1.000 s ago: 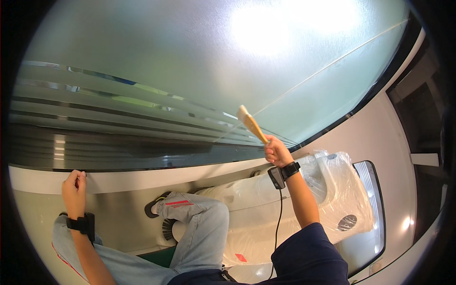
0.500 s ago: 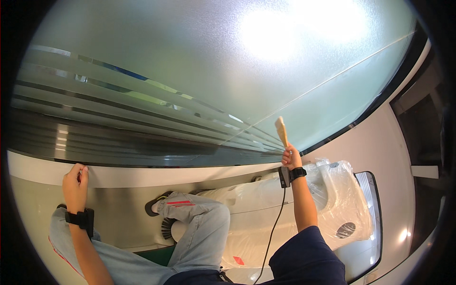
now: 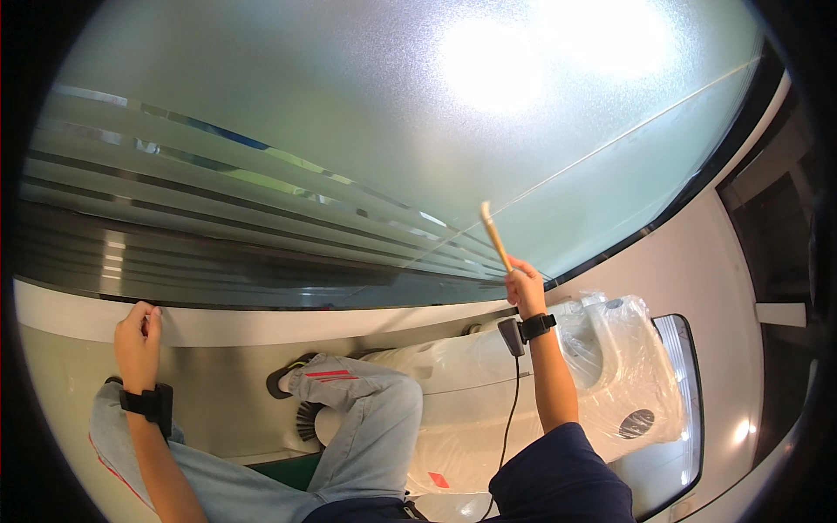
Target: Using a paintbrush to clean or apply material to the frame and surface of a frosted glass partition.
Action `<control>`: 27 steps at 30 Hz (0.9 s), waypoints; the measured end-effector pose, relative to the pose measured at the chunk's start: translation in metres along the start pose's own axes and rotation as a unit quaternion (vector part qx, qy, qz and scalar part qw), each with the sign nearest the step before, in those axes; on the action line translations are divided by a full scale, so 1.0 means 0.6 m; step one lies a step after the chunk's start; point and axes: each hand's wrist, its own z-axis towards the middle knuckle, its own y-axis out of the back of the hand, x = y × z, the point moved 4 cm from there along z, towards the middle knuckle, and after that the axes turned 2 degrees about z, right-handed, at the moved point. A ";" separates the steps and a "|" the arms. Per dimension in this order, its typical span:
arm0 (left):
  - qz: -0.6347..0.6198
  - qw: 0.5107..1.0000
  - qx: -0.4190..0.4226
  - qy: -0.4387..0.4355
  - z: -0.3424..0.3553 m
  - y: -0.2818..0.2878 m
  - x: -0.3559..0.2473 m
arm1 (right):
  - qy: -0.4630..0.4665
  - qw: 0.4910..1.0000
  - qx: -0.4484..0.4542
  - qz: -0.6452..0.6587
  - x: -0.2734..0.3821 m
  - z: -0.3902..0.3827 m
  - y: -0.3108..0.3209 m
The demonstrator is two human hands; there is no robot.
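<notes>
My right hand is closed around the handle of a flat brush with pale bristles and a wooden handle. The brush points up and to the left in front of the large frosted glass pane; whether its tip touches the glass I cannot tell. At the far left, my left hand is curled closed by the white sill under the glass. What its fingers hold, if anything, is hidden.
Below my right arm stands a white machine wrapped in plastic, with a round brush near my foot. A black cable hangs from the device on my right wrist. A beige wall curves along the right.
My right hand has shifted slightly left with the brush, which has turned to show its narrow side. My left hand stays in place.
</notes>
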 end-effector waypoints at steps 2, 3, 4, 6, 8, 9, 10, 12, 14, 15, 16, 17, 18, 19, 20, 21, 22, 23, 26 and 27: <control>0.000 1.000 0.002 -0.001 -0.001 0.001 0.000 | -0.029 0.998 0.025 -0.047 -0.009 -0.004 -0.004; -0.003 1.000 0.004 -0.001 -0.001 0.001 0.000 | -0.011 0.999 0.033 -0.038 -0.003 -0.005 -0.004; -0.005 1.000 0.008 0.006 -0.001 0.002 0.000 | 0.000 0.999 0.025 -0.030 0.004 -0.003 -0.002; 0.003 1.000 0.010 0.000 -0.003 0.004 0.000 | 0.023 0.999 -0.002 -0.026 0.028 0.002 0.010; 0.008 1.000 0.013 0.002 -0.003 0.005 0.000 | 0.067 0.997 -0.040 -0.004 0.060 0.008 0.027; 0.008 1.000 0.014 0.003 -0.003 0.005 0.001 | 0.092 0.994 -0.058 0.012 0.073 0.010 0.036; 0.014 1.000 0.018 0.010 -0.004 0.005 0.002 | 0.106 0.991 -0.077 0.024 0.084 0.011 0.046; 0.010 1.000 0.007 -0.005 -0.002 0.005 0.000 | 0.134 0.984 -0.116 0.032 0.097 0.014 0.059; 0.011 1.000 0.004 -0.006 -0.002 0.004 -0.001 | 0.123 0.988 -0.097 -0.016 0.088 0.016 0.055; 0.011 1.000 0.003 -0.004 -0.001 0.004 -0.002 | 0.118 0.988 -0.090 -0.040 0.079 0.015 0.049; 0.015 1.000 0.006 0.008 -0.001 0.003 0.000 | 0.106 0.990 -0.079 -0.054 0.065 0.014 0.040; 0.007 1.000 0.001 0.001 -0.001 0.003 -0.003 | 0.093 0.993 -0.051 -0.060 0.050 0.010 0.029; 0.005 1.000 0.001 0.004 -0.001 0.003 -0.003 | 0.080 0.994 -0.029 -0.070 0.035 0.005 0.018; 0.005 1.000 0.004 0.015 -0.002 0.003 -0.002 | 0.053 0.995 -0.024 -0.083 0.020 0.001 0.007; 0.008 1.000 0.000 0.009 -0.003 0.005 -0.004 | 0.044 0.992 0.012 -0.115 0.010 -0.005 -0.007; 0.011 1.000 0.001 0.011 -0.003 0.006 -0.004 | 0.012 0.988 0.026 -0.150 0.001 -0.009 -0.015; 0.015 1.000 0.007 0.016 -0.003 0.006 -0.003 | -0.005 0.985 0.055 -0.162 -0.001 -0.013 -0.022; 0.015 1.000 0.003 0.009 -0.003 0.008 -0.004 | 0.029 0.988 0.040 -0.146 0.011 -0.015 -0.022; 0.007 1.000 0.002 0.000 -0.003 0.009 -0.002 | 0.085 0.992 -0.034 -0.085 0.066 -0.010 -0.001; 0.001 1.000 0.001 -0.002 -0.002 0.009 0.000 | 0.131 0.985 -0.059 -0.091 0.091 -0.009 0.010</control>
